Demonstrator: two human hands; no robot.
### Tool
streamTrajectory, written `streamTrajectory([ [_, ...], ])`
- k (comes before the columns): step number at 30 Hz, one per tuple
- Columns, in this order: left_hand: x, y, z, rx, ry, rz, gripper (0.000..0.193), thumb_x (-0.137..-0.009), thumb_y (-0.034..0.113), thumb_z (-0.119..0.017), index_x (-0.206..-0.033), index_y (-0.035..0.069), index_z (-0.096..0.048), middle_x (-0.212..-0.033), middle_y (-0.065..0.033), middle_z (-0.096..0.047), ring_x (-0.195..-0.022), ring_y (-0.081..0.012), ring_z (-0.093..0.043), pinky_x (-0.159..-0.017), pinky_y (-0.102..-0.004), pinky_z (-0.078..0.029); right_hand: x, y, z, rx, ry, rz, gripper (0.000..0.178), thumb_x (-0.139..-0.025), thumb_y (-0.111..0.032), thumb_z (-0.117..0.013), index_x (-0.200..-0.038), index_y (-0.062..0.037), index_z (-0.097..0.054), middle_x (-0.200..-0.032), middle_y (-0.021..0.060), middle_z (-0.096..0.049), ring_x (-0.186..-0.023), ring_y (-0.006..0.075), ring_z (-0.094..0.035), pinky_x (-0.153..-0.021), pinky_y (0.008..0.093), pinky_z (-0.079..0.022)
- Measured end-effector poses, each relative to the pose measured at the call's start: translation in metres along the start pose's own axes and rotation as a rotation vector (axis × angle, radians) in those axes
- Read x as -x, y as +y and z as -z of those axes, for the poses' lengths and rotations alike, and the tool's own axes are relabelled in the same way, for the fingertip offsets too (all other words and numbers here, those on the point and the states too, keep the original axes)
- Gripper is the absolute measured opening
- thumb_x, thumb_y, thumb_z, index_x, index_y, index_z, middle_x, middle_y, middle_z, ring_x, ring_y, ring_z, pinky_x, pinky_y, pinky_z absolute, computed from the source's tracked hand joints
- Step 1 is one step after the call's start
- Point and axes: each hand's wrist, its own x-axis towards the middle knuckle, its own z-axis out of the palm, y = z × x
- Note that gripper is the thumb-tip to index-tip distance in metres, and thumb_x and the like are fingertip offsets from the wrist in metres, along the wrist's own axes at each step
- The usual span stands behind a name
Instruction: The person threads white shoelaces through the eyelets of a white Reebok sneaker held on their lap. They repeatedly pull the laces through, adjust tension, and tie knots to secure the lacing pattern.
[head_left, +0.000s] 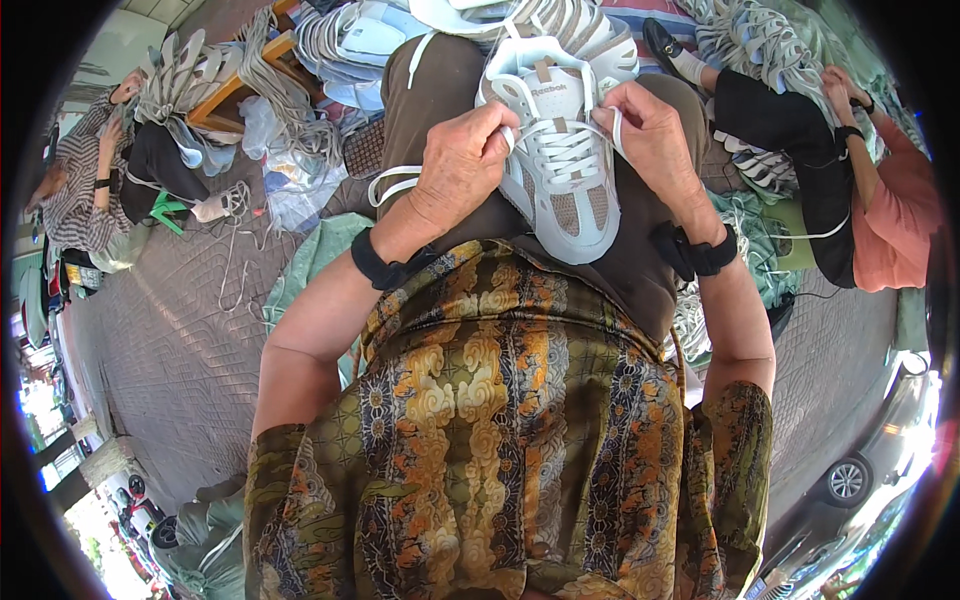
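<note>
A white and grey sneaker upper [575,195] rests across my lap, its toe pointing toward me. White shoelace [568,153] runs crosswise through several of its eyelets. My left hand [462,160] is closed in a pinch on one end of the lace beside the upper's left edge. At the right edge my right hand [650,135] pinches the other end, a short loop hanging below the fingers. A loose length of white lace [395,183] curls out beside my left wrist. Both wrists wear black bands.
Stacked shoe uppers [365,45] lie beyond my knees. To the left, a person in a striped top [85,160] sits near bundled uppers [185,90]. At right sits another person in a pink top [895,215]. Green sacking [320,260] lies beside me on the paving [170,350].
</note>
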Motion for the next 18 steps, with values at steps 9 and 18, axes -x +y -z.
streamTrajectory([
  [9, -0.0043, 0.0045, -0.0032, 0.043, 0.024, -0.05, 0.009, -0.084, -0.003, -0.057, -0.09, 0.003, -0.057, -0.074, -0.0162, -0.06, -0.068, -0.0348, -0.062, -0.06, -0.0386, -0.049, -0.0006, 0.0074, -0.0014, -0.031, -0.067, -0.03, 0.013, -0.091, -0.005, -0.065, -0.086, -0.0034, -0.054, -0.076, -0.0065, -0.051, -0.072, 0.0015, -0.046, -0.063, 0.02, -0.04],
  [18, -0.0107, 0.009, -0.0021, -0.027, -0.078, 0.011, 0.02, -0.082, 0.004, -0.056, -0.101, 0.007, -0.064, -0.087, -0.019, -0.064, -0.08, -0.0408, -0.062, -0.069, -0.0425, -0.051, -0.001, 0.0078, -0.0005, -0.054, -0.084, -0.012, 0.013, -0.091, -0.004, -0.064, -0.085, -0.003, -0.053, -0.076, -0.0064, -0.051, -0.072, 0.0014, -0.044, -0.063, 0.0197, -0.039],
])
